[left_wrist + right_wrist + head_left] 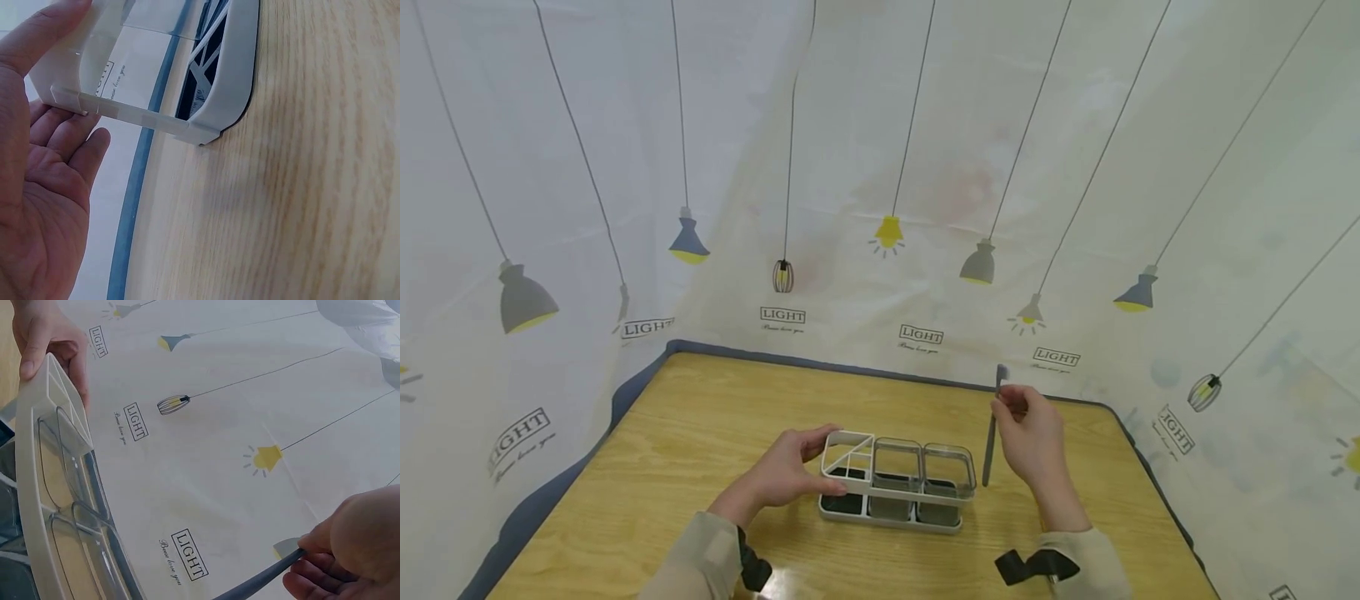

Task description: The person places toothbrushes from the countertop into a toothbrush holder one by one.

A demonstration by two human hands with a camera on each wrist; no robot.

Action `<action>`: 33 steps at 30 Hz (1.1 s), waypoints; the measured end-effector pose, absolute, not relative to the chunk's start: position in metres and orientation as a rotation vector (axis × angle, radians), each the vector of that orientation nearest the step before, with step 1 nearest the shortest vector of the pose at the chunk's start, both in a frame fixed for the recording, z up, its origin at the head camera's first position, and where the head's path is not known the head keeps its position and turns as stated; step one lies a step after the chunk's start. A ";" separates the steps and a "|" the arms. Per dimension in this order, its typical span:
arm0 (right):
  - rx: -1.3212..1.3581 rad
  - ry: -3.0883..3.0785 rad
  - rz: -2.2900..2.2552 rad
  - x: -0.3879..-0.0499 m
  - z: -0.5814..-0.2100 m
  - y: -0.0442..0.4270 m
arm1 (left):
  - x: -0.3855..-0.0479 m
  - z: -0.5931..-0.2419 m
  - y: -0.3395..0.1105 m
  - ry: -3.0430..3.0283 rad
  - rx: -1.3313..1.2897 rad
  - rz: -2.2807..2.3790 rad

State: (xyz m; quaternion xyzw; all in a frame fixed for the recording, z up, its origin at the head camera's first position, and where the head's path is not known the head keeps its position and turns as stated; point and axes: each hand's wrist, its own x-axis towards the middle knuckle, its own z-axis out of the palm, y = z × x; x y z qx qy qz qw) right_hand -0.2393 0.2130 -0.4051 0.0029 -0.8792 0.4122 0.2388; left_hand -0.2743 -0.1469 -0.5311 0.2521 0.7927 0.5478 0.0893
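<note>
A white two-tier toothbrush holder (904,492) stands on the table. Its upper tier has a divided section at the left and two clear cups (897,478) side by side. My left hand (778,472) grips the left end of that tier, thumb in front and fingers behind; the left wrist view shows the white end wall (57,81) between them. To the right of the holder, my right hand (1036,435) pinches a dark grey toothbrush (989,457) between thumb and fingers. The brush stands nearly upright, head up, apart from the cups. In the right wrist view its handle (265,580) slants down-left.
The wooden table (715,408) has a blue-grey edge (820,364) along its back. Behind it hangs a pale sheet (850,150) printed with lamps. Black straps (1037,567) circle both wrists.
</note>
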 end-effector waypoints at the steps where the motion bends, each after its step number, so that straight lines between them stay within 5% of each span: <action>1: 0.016 -2.400 1.135 -0.239 -0.404 0.211 | -0.274 -0.531 -0.147 2.356 0.748 1.631; 33: 0.357 -2.113 1.382 -0.239 -0.395 0.125 | -0.273 -0.529 -0.148 2.387 0.733 1.595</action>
